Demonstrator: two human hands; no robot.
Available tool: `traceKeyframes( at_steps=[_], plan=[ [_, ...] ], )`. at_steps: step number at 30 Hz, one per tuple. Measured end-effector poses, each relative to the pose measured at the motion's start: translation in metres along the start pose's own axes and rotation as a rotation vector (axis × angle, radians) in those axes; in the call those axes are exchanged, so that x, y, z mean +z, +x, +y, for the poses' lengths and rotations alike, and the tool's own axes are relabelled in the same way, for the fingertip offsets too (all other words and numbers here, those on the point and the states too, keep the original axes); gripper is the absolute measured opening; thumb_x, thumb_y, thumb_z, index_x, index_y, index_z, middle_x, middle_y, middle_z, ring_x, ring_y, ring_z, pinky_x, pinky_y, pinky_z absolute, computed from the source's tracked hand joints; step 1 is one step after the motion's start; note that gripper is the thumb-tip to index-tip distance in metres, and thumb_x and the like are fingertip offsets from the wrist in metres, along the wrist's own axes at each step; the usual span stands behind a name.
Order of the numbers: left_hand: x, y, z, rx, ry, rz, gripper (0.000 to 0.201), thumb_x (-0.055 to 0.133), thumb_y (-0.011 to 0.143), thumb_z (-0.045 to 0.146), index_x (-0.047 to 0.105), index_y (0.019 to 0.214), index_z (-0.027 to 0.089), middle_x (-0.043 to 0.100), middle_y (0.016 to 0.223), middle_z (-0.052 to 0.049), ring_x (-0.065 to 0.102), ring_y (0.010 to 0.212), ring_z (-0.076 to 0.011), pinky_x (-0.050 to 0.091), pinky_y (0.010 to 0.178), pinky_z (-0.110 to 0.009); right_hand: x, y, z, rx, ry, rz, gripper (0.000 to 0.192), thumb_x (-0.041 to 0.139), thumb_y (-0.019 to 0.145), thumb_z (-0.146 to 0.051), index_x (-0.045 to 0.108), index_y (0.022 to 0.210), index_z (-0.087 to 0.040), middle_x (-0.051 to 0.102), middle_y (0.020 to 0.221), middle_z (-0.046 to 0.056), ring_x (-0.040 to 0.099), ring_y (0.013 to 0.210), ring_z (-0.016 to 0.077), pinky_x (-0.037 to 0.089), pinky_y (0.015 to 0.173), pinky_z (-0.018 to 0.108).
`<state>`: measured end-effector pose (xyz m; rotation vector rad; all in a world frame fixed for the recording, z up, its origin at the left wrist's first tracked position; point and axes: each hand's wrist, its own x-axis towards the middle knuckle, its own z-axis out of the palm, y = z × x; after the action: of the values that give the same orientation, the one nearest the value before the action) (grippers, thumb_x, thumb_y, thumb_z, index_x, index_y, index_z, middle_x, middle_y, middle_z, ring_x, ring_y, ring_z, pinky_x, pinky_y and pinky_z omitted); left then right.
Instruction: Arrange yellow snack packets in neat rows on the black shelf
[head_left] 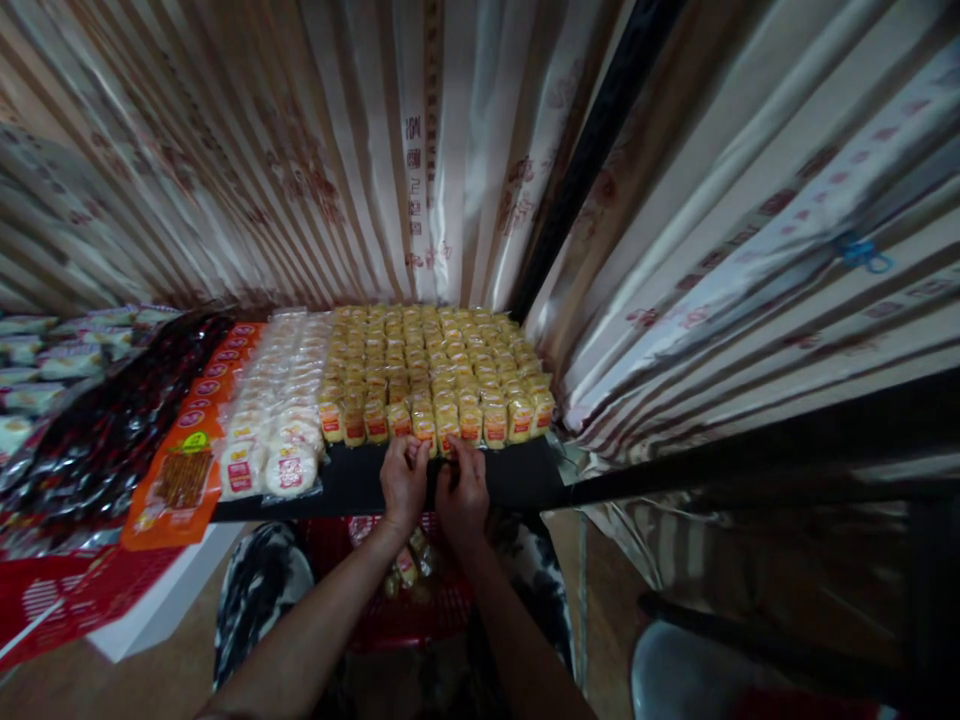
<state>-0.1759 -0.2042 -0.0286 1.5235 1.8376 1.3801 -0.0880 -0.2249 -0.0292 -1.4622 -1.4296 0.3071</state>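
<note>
Yellow snack packets (431, 365) fill the tabletop (517, 478) in tight rows; our left hand (403, 482) and right hand (461, 492) pinch one near-edge packet (437, 432), squaring it into line.

Dim light, brightest at the back. Striped curtain-like sheeting (300, 160) printed with small red marks hangs behind my black shelf (525, 480) and folds around the right side (750, 250). A dark post (592, 140) runs up the corner between the two hangings. Blue clip (862, 252) on the right-hand sheet. Brown floor (150, 680) below; a white box edge (161, 605) at lower left; a pale rounded seat (690, 670) at lower right.
</note>
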Motion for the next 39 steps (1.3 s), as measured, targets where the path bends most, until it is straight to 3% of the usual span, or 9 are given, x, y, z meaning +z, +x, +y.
traceKeyframes(
  at_steps=[7, 14, 19, 24, 29, 32, 36, 39],
  plan=[
    [0.0, -0.004, -0.004, 0.094, 0.038, -0.03, 0.014, 0.05, 0.086, 0.027, 0.057, 0.078, 0.019, 0.055, 0.072, 0.0, 0.052, 0.07, -0.0123, 0.043, 0.068, -0.023, 0.001, 0.002, -0.005, 0.097, -0.03, -0.019, 0.035, 0.04, 0.081, -0.014, 0.054, 0.113, -0.018, 0.056, 0.107, 0.01, 0.054, 0.1, 0.0184, 0.046, 0.089, 0.034],
    [-0.001, -0.004, -0.001, 0.076, 0.09, -0.045, 0.013, 0.05, 0.087, 0.026, 0.061, 0.083, 0.02, 0.06, 0.081, -0.002, 0.057, 0.077, -0.013, 0.045, 0.075, -0.024, 0.002, 0.001, -0.006, 0.148, -0.048, -0.038, 0.037, 0.041, 0.08, -0.015, 0.053, 0.115, -0.02, 0.055, 0.111, 0.01, 0.053, 0.103, 0.0201, 0.046, 0.089, 0.036],
    [-0.003, -0.005, 0.002, 0.072, 0.079, -0.078, 0.014, 0.049, 0.088, 0.022, 0.063, 0.084, 0.019, 0.061, 0.083, -0.002, 0.058, 0.078, -0.012, 0.045, 0.074, -0.022, 0.001, 0.0, -0.006, 0.075, -0.015, -0.031, 0.036, 0.04, 0.081, -0.015, 0.054, 0.114, -0.018, 0.055, 0.11, 0.01, 0.052, 0.102, 0.0199, 0.045, 0.09, 0.036],
    [-0.005, -0.006, 0.0, 0.117, 0.071, -0.078, 0.019, 0.046, 0.089, 0.023, 0.063, 0.085, 0.019, 0.06, 0.083, -0.003, 0.057, 0.078, -0.0124, 0.045, 0.074, -0.022, 0.0, -0.003, -0.002, -0.006, -0.001, 0.019, 0.026, 0.041, 0.081, -0.018, 0.059, 0.1, -0.017, 0.056, 0.099, 0.009, 0.052, 0.098, 0.0193, 0.045, 0.089, 0.036],
    [-0.014, -0.009, 0.001, 0.104, 0.108, -0.121, 0.016, 0.048, 0.088, 0.024, 0.064, 0.087, 0.02, 0.058, 0.089, -0.003, 0.057, 0.082, -0.0126, 0.045, 0.076, -0.022, -0.004, -0.006, -0.003, -0.046, -0.001, -0.041, 0.023, 0.042, 0.08, -0.019, 0.062, 0.092, -0.018, 0.054, 0.098, 0.009, 0.053, 0.096, 0.0185, 0.048, 0.085, 0.034],
    [-0.028, -0.021, 0.0, 0.113, 0.101, -0.143, 0.018, 0.045, 0.088, 0.024, 0.062, 0.089, 0.02, 0.058, 0.089, -0.003, 0.057, 0.079, -0.012, 0.045, 0.074, -0.022, -0.011, -0.016, -0.01, -0.107, 0.032, -0.081, 0.024, 0.04, 0.083, -0.021, 0.062, 0.092, -0.017, 0.057, 0.096, 0.009, 0.055, 0.093, 0.0179, 0.049, 0.083, 0.033],
    [-0.052, -0.056, -0.016, 0.125, 0.072, -0.24, 0.019, 0.042, 0.089, 0.026, 0.06, 0.086, 0.02, 0.06, 0.083, -0.003, 0.057, 0.078, -0.0129, 0.045, 0.074, -0.023, -0.017, -0.049, -0.019, -0.128, 0.074, -0.183, 0.023, 0.039, 0.086, -0.021, 0.061, 0.089, -0.018, 0.064, 0.087, 0.007, 0.06, 0.085, 0.0161, 0.049, 0.08, 0.029],
    [-0.066, -0.086, -0.038, -0.007, 0.055, -0.297, 0.016, 0.045, 0.087, 0.024, 0.06, 0.088, 0.02, 0.063, 0.084, -0.003, 0.059, 0.078, -0.0142, 0.046, 0.074, -0.026, -0.012, -0.08, -0.016, -0.043, 0.034, -0.318, 0.024, 0.039, 0.085, -0.022, 0.063, 0.09, -0.02, 0.067, 0.087, 0.006, 0.062, 0.083, 0.0159, 0.049, 0.078, 0.028]
  ],
)
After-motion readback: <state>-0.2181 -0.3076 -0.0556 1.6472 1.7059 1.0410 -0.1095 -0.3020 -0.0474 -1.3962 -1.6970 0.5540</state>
